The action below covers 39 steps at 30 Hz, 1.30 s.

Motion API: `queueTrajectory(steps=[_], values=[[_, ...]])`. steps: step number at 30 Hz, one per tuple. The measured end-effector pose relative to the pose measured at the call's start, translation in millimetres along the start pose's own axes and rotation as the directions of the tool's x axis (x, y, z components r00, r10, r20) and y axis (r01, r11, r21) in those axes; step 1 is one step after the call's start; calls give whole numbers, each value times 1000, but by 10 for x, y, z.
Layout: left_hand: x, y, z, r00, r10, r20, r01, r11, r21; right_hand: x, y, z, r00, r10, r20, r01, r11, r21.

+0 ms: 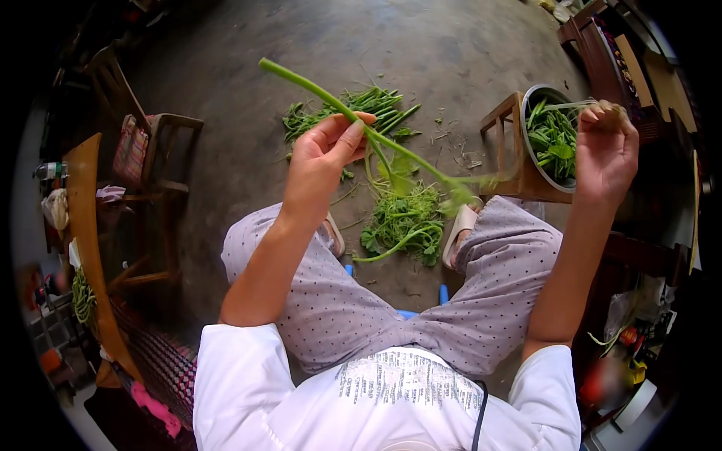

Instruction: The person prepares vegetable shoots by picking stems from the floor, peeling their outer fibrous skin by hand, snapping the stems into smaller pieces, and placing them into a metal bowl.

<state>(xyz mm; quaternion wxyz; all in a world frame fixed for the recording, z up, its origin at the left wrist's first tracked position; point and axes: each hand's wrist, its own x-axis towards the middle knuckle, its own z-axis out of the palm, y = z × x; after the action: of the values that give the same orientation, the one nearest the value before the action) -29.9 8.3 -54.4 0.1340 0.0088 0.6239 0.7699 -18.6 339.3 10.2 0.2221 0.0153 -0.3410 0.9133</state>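
Observation:
My left hand (323, 150) pinches a long green vine stem (312, 86) between thumb and fingers. The stem slants down to the right, with thin side stalks and a blurred leafy tip. Up at the right, my right hand (611, 146) has its fingers curled together beside a metal bowl (528, 143). A thin pale strand (568, 104) runs from its fingertips over the bowl. Cut green stems and leaves (553, 139) fill the bowl. On the floor between my feet lies a tangled heap of trimmings (406, 218), with a pile of green stems (376, 105) beyond it.
The bowl stands tilted in view on a small wooden stool (511, 177). A wooden chair (154, 139) stands at the left, near a wooden table edge (101, 248). Dark wooden furniture (583, 37) is at the upper right. Scraps (455, 146) litter the concrete floor.

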Motion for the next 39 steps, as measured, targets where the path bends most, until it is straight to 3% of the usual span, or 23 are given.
queueTrajectory(steps=[2,4,5,6,7,8,9,19,26,31,39], values=[[-27,21,17,1000,14,22,-15,999,32,-10,35,-12,990,-30,135,71,947,-312],[-42,34,80,998,26,53,-30,997,64,-301,356,276,995,100,-18,-83,697,-712],[-53,41,109,997,27,70,-32,997,67,-412,486,388,942,326,79,-129,571,-811],[-60,35,135,996,26,87,-33,997,72,-534,627,465,891,435,127,-115,488,-865],[-65,15,154,996,19,92,-26,997,75,-628,769,499,865,393,313,187,326,-927],[-68,-7,170,993,18,116,-22,999,32,-741,888,523,875,343,342,209,368,-906],[-66,-17,186,990,22,139,-21,1000,-13,-791,934,568,876,325,356,250,327,-912],[-98,-37,231,982,84,168,-90,996,25,-831,1012,629,899,366,241,164,228,-960],[-120,5,233,983,80,164,-89,995,47,-843,1041,650,899,370,235,151,243,-958],[-116,-13,232,984,76,160,-89,993,75,-896,1094,640,908,276,315,262,214,-941],[-111,-104,263,979,144,142,-160,981,112,-910,1136,618,902,256,347,306,187,-933]])
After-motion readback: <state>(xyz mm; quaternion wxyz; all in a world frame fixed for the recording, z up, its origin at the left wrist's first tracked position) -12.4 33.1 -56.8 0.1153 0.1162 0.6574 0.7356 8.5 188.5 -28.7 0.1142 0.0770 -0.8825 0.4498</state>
